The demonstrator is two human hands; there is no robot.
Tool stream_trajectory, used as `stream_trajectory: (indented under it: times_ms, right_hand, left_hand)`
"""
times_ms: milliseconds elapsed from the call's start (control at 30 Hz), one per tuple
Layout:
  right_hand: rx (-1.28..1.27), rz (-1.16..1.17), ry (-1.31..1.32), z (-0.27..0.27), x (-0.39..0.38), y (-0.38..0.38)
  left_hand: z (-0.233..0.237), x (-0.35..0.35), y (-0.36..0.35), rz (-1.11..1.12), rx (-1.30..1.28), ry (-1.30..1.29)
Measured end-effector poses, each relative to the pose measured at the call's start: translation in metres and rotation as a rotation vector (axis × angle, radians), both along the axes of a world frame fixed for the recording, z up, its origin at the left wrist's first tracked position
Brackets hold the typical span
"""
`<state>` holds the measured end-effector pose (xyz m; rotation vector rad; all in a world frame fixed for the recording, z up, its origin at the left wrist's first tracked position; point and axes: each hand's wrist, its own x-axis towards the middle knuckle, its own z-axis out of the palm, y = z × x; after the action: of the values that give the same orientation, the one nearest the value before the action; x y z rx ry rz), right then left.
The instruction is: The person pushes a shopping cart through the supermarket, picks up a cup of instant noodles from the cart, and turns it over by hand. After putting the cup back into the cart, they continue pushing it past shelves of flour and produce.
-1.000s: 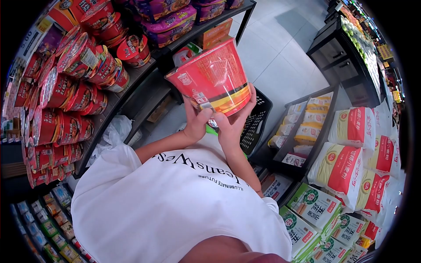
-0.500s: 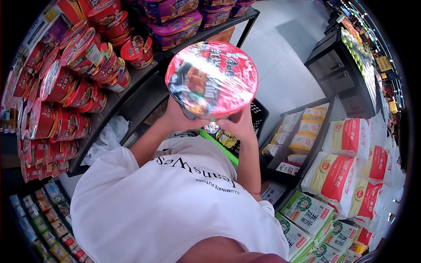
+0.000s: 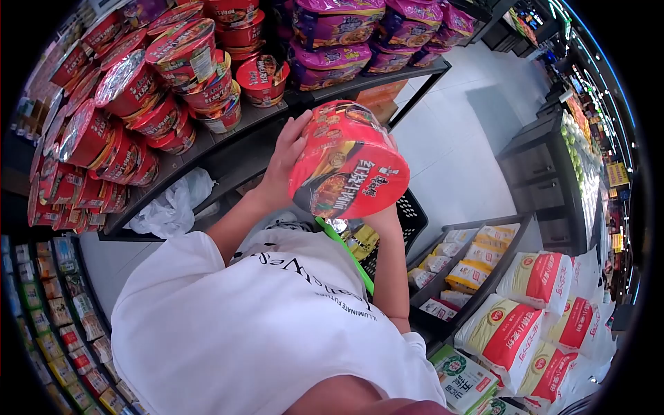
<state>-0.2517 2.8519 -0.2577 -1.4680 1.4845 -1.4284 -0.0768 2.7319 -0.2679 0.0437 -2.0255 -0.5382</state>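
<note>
A red instant noodle bowl [image 3: 349,162] is held up in front of my chest, tipped so its printed side faces me. My left hand [image 3: 285,159] wraps its left side, fingers spread along the red surface. At the lower right, my right hand [image 3: 382,218] supports the bowl, its fingers mostly hidden behind it. Beneath, partly covered by my arms, is a black shopping basket [image 3: 413,220] with a green handle [image 3: 344,250]. Inside it is a yellow package [image 3: 362,242].
Stacked red noodle bowls [image 3: 131,86] fill the dark shelf [image 3: 207,149] at left, beside purple noodle packs [image 3: 339,24]. A white plastic bag [image 3: 169,207] hangs below. On the right are flour bags [image 3: 505,335], boxed goods [image 3: 462,377] and a bin of yellow packets [image 3: 477,259].
The noodle bowl has turned from lid toward me to side toward me and is slightly lower. My left hand has moved up along its side. The view has shifted, showing more purple packs.
</note>
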Motion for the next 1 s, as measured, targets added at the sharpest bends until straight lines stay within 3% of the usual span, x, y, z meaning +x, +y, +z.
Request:
stream_trajectory:
  times_ms: [100, 167, 233, 300, 467, 567, 633, 733, 833, 867, 967, 1000]
  right_hand:
    - [0.19, 0.014, -0.039, -0.012, -0.003, -0.004]
    - [-0.089, 0.071, -0.15, -0.018, -0.002, -0.014]
    - [-0.028, 0.132, -0.537, -0.023, 0.001, -0.02]
    - [-0.039, 0.123, -0.578, -0.029, 0.006, -0.022]
    - [0.048, 0.186, -0.884, -0.039, 0.017, -0.026]
    - [-0.023, 0.203, -0.963, -0.039, 0.023, -0.027]
    - [-0.031, 0.317, -1.24, -0.038, 0.022, -0.03]
    - [0.034, 0.312, -1.311, -0.014, 0.026, -0.025]
    - [0.053, 0.512, -1.401, -0.003, 0.029, -0.017]
    - [0.036, 0.637, -1.802, -0.006, 0.032, -0.016]
    - [0.259, 0.551, -1.541, 0.009, 0.041, -0.009]
    - [0.287, 0.619, -1.58, 0.006, 0.04, -0.008]
  left_hand:
    - [0.005, 0.005, 0.008, 0.053, 0.215, -0.084]
    - [-0.002, 0.005, 0.008, 0.01, 0.419, -0.078]
    - [0.003, 0.008, 0.012, -0.052, 0.636, -0.004]
    - [0.01, 0.012, 0.013, -0.088, 0.777, 0.002]
    - [0.018, 0.025, 0.01, 0.097, 0.389, -0.15]
    - [0.027, 0.02, 0.019, 0.177, 0.272, -0.125]
    - [0.031, 0.017, 0.023, 0.264, 0.073, -0.137]
    - [0.036, 0.011, 0.032, 0.273, -0.108, -0.104]
    - [0.055, 0.01, 0.025, 0.143, -0.099, -0.08]
    - [0.057, 0.007, 0.019, 0.037, -0.006, -0.055]
    - [0.063, 0.006, -0.002, -0.178, 0.253, -0.074]
    - [0.061, 0.003, -0.004, -0.176, 0.313, -0.066]
